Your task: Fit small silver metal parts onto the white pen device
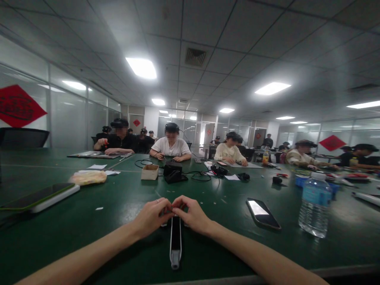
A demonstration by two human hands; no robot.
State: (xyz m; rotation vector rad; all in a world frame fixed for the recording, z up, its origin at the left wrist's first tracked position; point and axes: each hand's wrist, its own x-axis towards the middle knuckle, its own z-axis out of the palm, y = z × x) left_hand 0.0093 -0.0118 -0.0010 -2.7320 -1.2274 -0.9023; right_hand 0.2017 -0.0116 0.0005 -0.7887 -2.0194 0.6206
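My left hand (152,217) and my right hand (190,213) meet at the middle of the dark green table (89,237), fingertips nearly touching. Both curl around the far end of a long slim device (175,241) with a black face and a grey lower end. That far end is hidden under my fingers, and I cannot make out any smaller item between them. The device's near end points towards me, close to the table edge.
A smartphone (263,213) lies to my right, beside a plastic water bottle (315,206). To my left are a phone in a green case (38,197) and a wrapped package (88,177). Ahead stand a small cardboard box (150,172), black cabled equipment (172,171), and several seated co-workers.
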